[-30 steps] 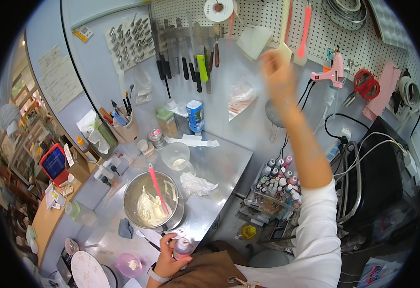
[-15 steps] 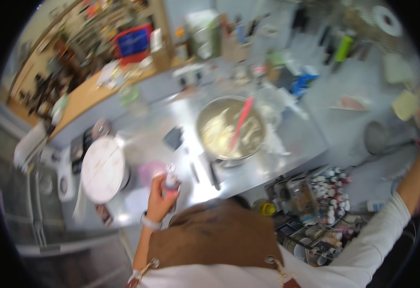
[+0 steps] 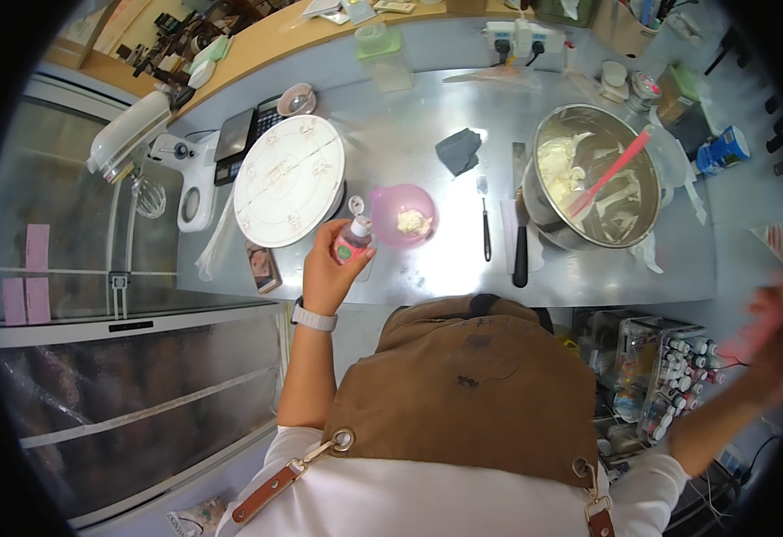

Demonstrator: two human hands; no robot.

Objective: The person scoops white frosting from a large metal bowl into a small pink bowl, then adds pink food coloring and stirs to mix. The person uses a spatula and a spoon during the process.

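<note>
My left hand is closed round a small bottle of pink-red colouring, its white flip cap tipped open. Just right of the bottle is a translucent pink bowl with a small mound of pale cream in it. Far out to the right, past the table's end, my right hand is smeared by motion. A blurred pink-red shape shows at its fingers, and I cannot make out whether it is held. A steel mixing bowl holds more whipped cream, with a pink spatula leaning in it.
Left of my bottle stands a white round turntable, with a stand mixer beyond. Between the bowls lie a grey cloth, a thin-handled tool and a black-handled palette knife. Below the table's right end is a rack of small bottles.
The view has swung to the right-hand side less and steadied, so the table sits further right and higher. My left hand still holds the bottle. My right hand remains far right, with more of it showing.
</note>
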